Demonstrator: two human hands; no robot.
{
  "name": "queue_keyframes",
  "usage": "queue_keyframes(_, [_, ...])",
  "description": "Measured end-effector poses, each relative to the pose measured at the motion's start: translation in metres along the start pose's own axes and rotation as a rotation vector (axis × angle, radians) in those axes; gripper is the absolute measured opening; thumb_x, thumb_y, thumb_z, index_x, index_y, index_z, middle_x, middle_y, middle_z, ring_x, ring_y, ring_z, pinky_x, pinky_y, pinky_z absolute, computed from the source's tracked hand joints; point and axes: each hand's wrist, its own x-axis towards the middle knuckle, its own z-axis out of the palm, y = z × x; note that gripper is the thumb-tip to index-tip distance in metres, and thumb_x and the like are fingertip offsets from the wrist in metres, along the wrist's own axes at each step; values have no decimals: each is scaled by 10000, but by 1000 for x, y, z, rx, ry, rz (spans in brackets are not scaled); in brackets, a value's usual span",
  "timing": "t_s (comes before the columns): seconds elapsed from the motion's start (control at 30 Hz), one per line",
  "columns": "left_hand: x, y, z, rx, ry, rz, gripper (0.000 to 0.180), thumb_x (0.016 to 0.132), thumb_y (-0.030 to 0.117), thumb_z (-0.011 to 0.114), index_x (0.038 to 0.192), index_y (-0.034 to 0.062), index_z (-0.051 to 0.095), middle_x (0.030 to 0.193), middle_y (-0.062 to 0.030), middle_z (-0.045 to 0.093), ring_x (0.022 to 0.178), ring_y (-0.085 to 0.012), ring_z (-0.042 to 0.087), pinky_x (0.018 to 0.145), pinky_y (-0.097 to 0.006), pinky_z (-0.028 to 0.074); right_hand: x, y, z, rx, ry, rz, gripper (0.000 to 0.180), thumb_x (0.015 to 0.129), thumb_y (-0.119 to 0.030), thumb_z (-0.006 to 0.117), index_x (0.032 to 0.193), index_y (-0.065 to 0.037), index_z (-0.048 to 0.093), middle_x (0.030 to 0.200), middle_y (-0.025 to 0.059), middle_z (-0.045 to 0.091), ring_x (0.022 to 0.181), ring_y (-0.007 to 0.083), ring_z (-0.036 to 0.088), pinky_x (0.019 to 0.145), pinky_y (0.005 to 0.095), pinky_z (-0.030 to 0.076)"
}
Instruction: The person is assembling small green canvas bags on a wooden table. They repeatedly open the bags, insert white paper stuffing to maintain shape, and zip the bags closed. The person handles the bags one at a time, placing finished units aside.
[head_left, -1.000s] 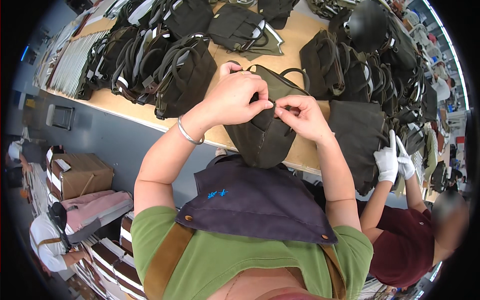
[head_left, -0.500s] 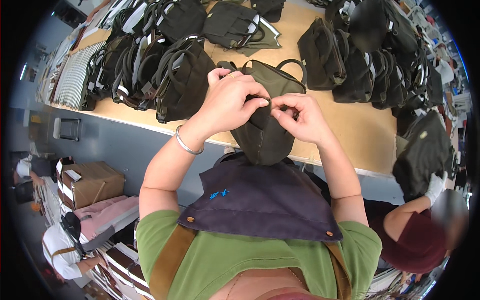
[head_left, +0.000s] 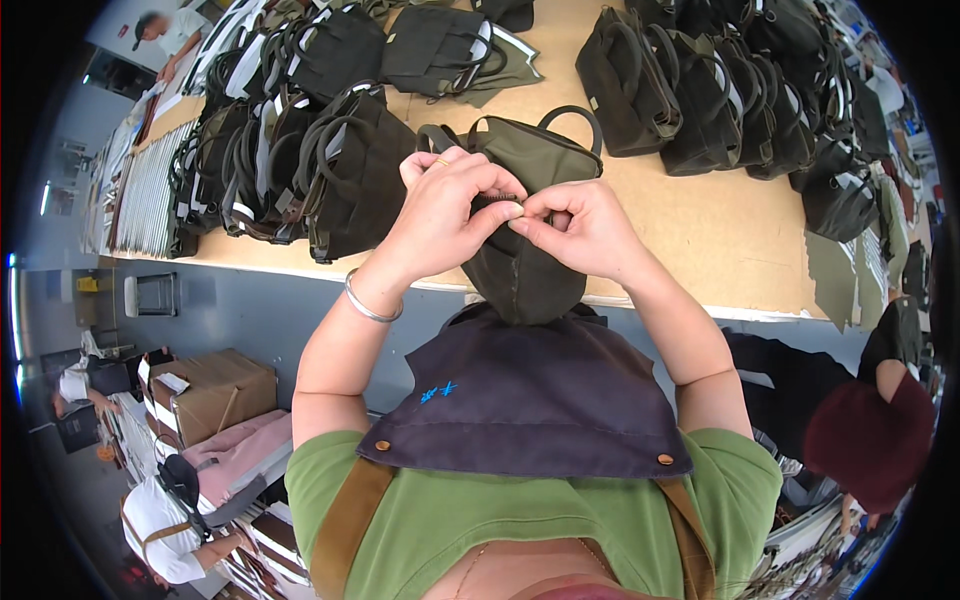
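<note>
A dark olive handbag (head_left: 522, 278) lies at the table's front edge, its near end against my apron (head_left: 530, 400). Its paler olive far part (head_left: 530, 152) and a raised loop handle (head_left: 574, 112) show beyond my hands. My left hand (head_left: 440, 215) is closed on a dark edge of the bag that looks like zipper tape (head_left: 492, 200), pinched between thumb and fingers. Close beside it, my right hand (head_left: 582, 232) pinches the same edge with thumb and forefinger. The fingertips of both hands almost meet. Whatever small part lies between them is hidden.
Many dark handbags (head_left: 352, 180) stand crowded on the table (head_left: 720, 235) at left, with another row (head_left: 630, 90) at right. Stacked flat pieces (head_left: 150, 190) lie far left. A brown box (head_left: 215, 395) sits behind at left. People work on both sides.
My right fingertips have moved left, closer to my left hand's. The view has shifted slightly. At right, the co-worker's gloved hand and the large dark bag it held have left their former place.
</note>
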Motion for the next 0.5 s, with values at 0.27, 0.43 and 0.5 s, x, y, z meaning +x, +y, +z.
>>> queue_keyframes(0.27, [3, 9, -11, 11, -42, 167, 73, 785, 95, 699, 816, 134, 646, 772, 18, 517, 846, -176, 472, 879, -356, 240, 15, -8, -54, -608, -189, -426, 417, 569, -304, 857, 879, -68, 709, 776, 74, 685, 743, 276, 656, 667, 368, 494])
queue_keyframes(0.43, [-3, -14, -39, 87, -62, 166, 69, 767, 111, 698, 793, 138, 640, 785, 22, 477, 856, -180, 448, 897, -363, 231, 2, -40, -53, -718, -291, -188, 390, 587, -209, 851, 912, -51, 704, 854, 83, 698, 810, 269, 651, 789, 352, 437])
queue_keyframes(0.5, [-6, -24, -42, 209, -152, 89, 136, 758, 107, 705, 877, 140, 648, 843, 18, 533, 870, -190, 476, 871, -347, 265, 6, -36, -45, -745, -269, -301, 298, 626, -189, 823, 875, -74, 707, 800, 84, 686, 806, 275, 650, 767, 377, 461])
